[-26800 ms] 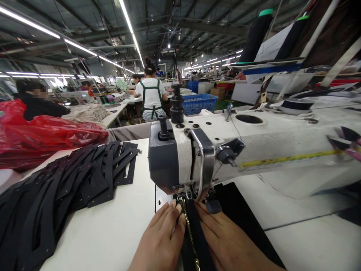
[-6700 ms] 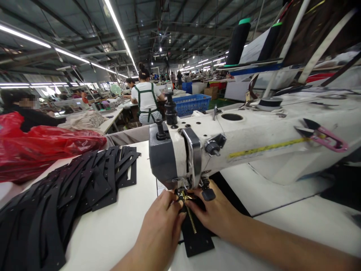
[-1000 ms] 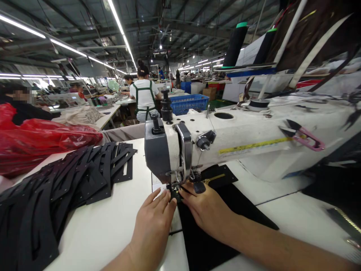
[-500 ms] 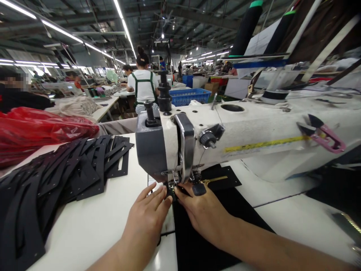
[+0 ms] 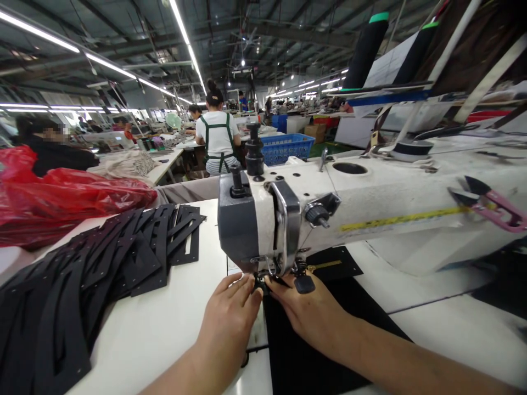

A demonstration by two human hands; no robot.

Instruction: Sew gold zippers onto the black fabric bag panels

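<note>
A black fabric piece (image 5: 298, 356) lies under the head of a white sewing machine (image 5: 267, 211). My left hand (image 5: 228, 315) is closed at the fabric's left edge, thumb and fingertips together just in front of the presser foot. On the other side of the needle area, my right hand (image 5: 308, 307) rests on the fabric, its fingers closed on it and partly hidden by the machine. Behind that hand, a gold zipper (image 5: 327, 265) shows on a black panel (image 5: 348, 262). The exact spot under the needle is hard to make out.
Several black slotted strips (image 5: 107, 258) lie piled at the left, beside a red plastic bag (image 5: 74, 195). Pink-handled snippers (image 5: 500, 208) are on the machine arm. Black thread cones (image 5: 366, 52) stand above. Beyond are a blue basket (image 5: 288, 148) and a person in a white shirt (image 5: 218, 129).
The whole view has shifted, so the machine and table appear farther right and slightly lower. Both hands remain by the needle area with little visible change in their hold.
</note>
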